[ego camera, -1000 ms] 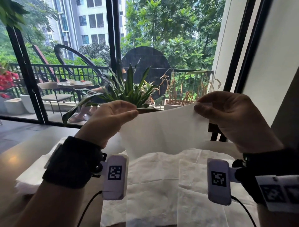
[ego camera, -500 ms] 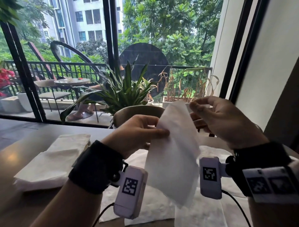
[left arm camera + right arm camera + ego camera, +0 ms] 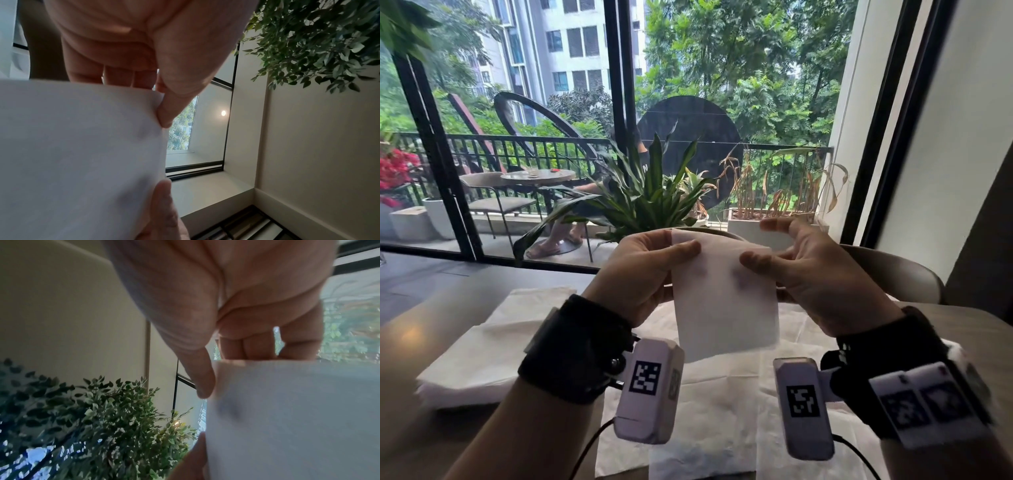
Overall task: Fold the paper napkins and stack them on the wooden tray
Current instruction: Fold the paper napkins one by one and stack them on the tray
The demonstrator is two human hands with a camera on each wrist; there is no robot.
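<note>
A white paper napkin (image 3: 724, 301), folded into a narrow upright rectangle, hangs in the air above the table between both hands. My left hand (image 3: 650, 267) pinches its upper left edge with thumb in front and fingers behind. My right hand (image 3: 791, 270) pinches the upper right edge the same way. The napkin (image 3: 78, 154) fills the lower left of the left wrist view, and the napkin (image 3: 292, 418) fills the lower right of the right wrist view. Several unfolded napkins (image 3: 722, 404) lie spread on the table under the hands. A stack of folded napkins (image 3: 493, 342) sits at the left. No wooden tray shows.
A potted plant (image 3: 650, 202) stands at the table's far edge behind the hands. A chair back (image 3: 893, 274) curves at the right. The brown table (image 3: 424, 335) extends left of the stack. Large windows face a balcony with a small table and chairs.
The napkin went from a wide sheet stretched between my hands to a narrow folded rectangle. Both hands came together and now pinch its two upper edges.
</note>
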